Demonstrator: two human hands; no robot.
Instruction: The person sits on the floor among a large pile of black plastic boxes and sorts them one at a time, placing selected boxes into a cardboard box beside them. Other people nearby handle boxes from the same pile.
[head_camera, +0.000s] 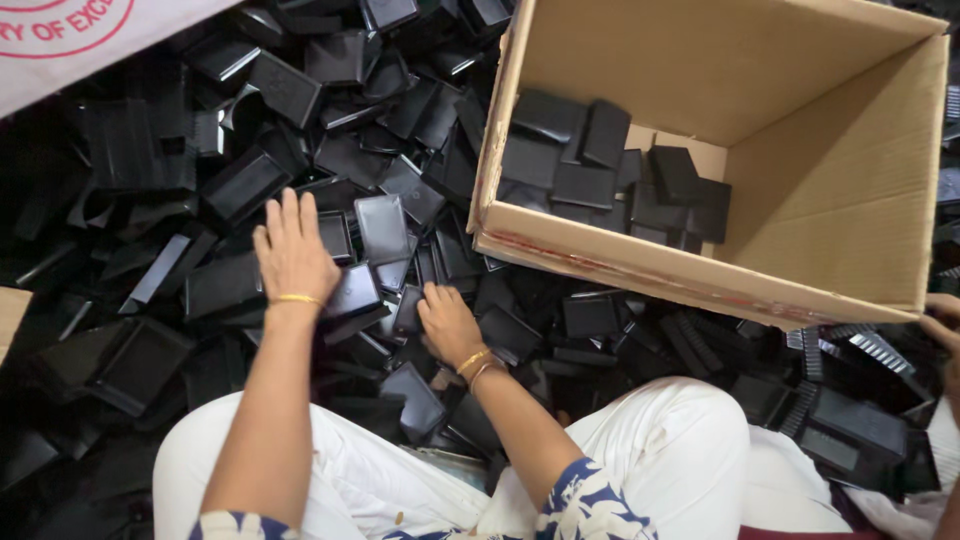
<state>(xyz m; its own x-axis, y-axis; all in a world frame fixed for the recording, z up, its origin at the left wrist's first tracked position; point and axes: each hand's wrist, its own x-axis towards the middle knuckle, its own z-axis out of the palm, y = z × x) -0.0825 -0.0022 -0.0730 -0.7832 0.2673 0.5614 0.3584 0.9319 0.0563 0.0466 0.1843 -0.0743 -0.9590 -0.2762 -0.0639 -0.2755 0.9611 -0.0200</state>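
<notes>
Seen from the head camera, a person sits on the floor with white-trousered knees (690, 440) drawn up, facing a deep heap of shiny black rectangular plastic covers (250, 120). Left hand (292, 250), wearing a thin gold bangle (298, 298), lies palm down with fingers spread and flat on the heap, clamped on nothing; just to its right lies one glossy black cover (382, 225) face up. Right hand (447, 320), with two gold bangles at the wrist, rests nearer the knees, fingers curled down into the pieces; whether they pinch one I cannot tell. Far right, touching the heap, stands an open brown cardboard box (830, 190), its floor partly covered with the same black covers (600, 165). At the right edge, another person's hand (945, 315) touches the box's near corner.
</notes>
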